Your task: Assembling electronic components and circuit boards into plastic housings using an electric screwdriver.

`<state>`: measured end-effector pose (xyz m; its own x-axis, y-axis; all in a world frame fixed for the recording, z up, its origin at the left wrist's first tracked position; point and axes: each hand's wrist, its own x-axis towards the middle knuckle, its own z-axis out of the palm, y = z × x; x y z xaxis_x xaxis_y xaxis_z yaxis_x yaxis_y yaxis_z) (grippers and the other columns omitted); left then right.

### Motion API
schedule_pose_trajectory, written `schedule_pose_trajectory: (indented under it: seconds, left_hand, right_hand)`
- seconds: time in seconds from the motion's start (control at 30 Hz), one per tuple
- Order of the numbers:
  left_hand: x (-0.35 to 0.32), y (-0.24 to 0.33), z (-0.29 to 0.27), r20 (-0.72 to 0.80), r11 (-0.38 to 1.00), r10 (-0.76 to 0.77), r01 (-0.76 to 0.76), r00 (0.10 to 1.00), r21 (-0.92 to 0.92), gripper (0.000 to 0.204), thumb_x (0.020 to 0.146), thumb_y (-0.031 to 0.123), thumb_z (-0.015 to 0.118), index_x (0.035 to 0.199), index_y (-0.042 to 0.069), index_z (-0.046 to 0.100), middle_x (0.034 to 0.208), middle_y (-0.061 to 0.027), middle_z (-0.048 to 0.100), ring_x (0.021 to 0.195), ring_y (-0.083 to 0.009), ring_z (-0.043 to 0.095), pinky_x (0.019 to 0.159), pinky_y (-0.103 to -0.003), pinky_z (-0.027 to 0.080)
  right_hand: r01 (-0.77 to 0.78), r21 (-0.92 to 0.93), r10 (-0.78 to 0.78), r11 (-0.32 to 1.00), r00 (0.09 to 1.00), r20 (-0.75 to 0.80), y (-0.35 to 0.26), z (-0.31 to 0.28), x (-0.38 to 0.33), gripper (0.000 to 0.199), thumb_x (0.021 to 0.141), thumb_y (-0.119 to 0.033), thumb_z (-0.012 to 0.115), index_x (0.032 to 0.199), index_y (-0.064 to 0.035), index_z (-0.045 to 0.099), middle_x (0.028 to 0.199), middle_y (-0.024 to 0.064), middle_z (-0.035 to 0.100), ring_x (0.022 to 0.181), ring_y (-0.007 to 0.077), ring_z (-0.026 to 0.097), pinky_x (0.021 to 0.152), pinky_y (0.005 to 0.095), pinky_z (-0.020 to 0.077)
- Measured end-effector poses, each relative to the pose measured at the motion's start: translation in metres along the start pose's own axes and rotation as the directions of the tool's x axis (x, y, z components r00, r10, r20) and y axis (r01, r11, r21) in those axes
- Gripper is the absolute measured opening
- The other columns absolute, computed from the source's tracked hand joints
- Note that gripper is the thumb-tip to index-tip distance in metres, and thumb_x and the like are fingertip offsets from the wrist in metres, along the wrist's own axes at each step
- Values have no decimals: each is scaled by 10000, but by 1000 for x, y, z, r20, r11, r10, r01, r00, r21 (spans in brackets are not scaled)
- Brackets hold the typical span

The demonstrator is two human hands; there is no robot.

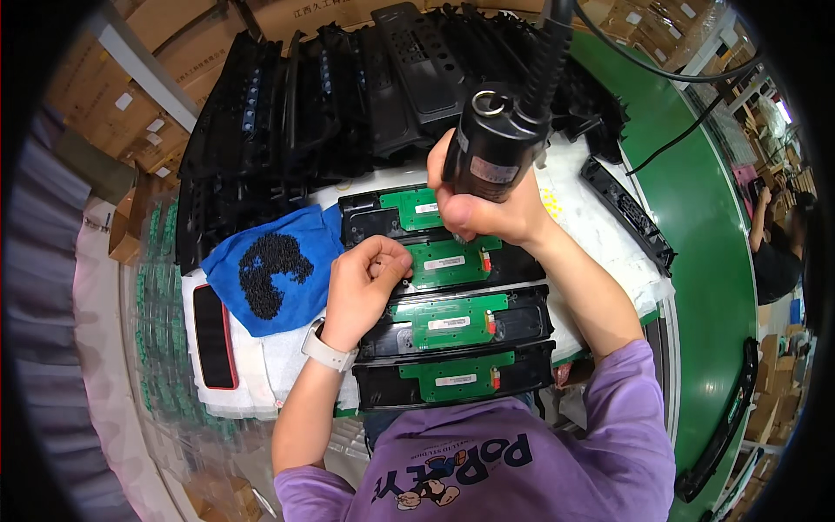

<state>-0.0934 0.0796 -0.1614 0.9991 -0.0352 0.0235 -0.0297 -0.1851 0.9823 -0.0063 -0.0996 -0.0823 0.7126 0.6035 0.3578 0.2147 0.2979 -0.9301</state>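
Observation:
My right hand (509, 213) is wrapped round a black electric screwdriver (493, 143), held upright over the boards with its cable running up. The hand and tool body hide its tip. Several black plastic housings (522, 315) lie in a column before me, each with a green circuit board (435, 271) carrying a white label and a small red-and-white connector. At the left edge of the second board from the far end, my left hand (365, 277) is closed, thumb against fingers. Anything pinched there is too small to make out. Beside it, a blue cloth (309, 309) holds a pile of small black screws (261, 278).
A phone (214, 337) with a red edge lies at the left. Black plastic parts (365, 96) are piled at the back; one long black part (628, 213) rests at the right edge. Stacked green boards (161, 304) stand left of the table. Another person (777, 252) is far right.

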Motion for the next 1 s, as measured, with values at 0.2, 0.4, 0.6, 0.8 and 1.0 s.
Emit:
schedule_pose_trajectory:
  seconds: [0.2, 0.4, 0.6, 0.8, 1.0]
  left_hand:
    - [-1, 14, -6, -56, 951, -65, 45, 996, -305, 127, 893, 101, 537, 891, -12, 593, 721, -52, 631, 479, -4, 381, 434, -144, 284]
    - [-9, 30, -1, 64, 948, -68, 85, 996, -307, 86, 860, 51, 564, 903, -17, 593, 739, -57, 643, 482, 10, 388, 422, -137, 277]
    - [-9, 28, 1, 136, 919, -102, 146, 985, -366, 81, 834, 36, 599, 895, -18, 596, 747, -57, 648, 517, 10, 433, 451, -129, 307]
    - [-10, 26, 2, 127, 948, -58, 95, 990, -305, 98, 821, 37, 623, 891, -26, 595, 753, -68, 647, 590, -18, 517, 500, -134, 371]
    - [-10, 29, -1, 180, 860, -121, 194, 976, -472, 47, 824, -2, 592, 864, -26, 593, 740, -82, 642, 515, -38, 477, 461, -157, 360]
  right_hand:
    - [162, 259, -193, 952, 976, 100, -8, -13, 0, 560, 766, -495, 645, 983, -26, 428, 553, 15, 465, 404, 107, 453, 417, 251, 388]
    - [392, 464, -381, 794, 916, -122, -22, -4, -2, 572, 821, -622, 445, 1007, -81, 452, 565, 1, 462, 381, 114, 439, 489, 305, 425]
    - [372, 447, -344, 813, 927, -146, -16, 3, -5, 543, 831, -596, 443, 1004, -82, 458, 569, 7, 471, 384, 123, 439, 486, 313, 419]
    - [346, 493, -309, 798, 938, -159, -15, 9, -6, 409, 880, -436, 429, 998, -45, 452, 541, 63, 468, 370, 158, 438, 426, 308, 386]
    - [348, 476, -194, 808, 919, -342, -19, 12, -5, 364, 883, -414, 426, 956, -60, 474, 520, 46, 462, 365, 156, 429, 430, 304, 375]
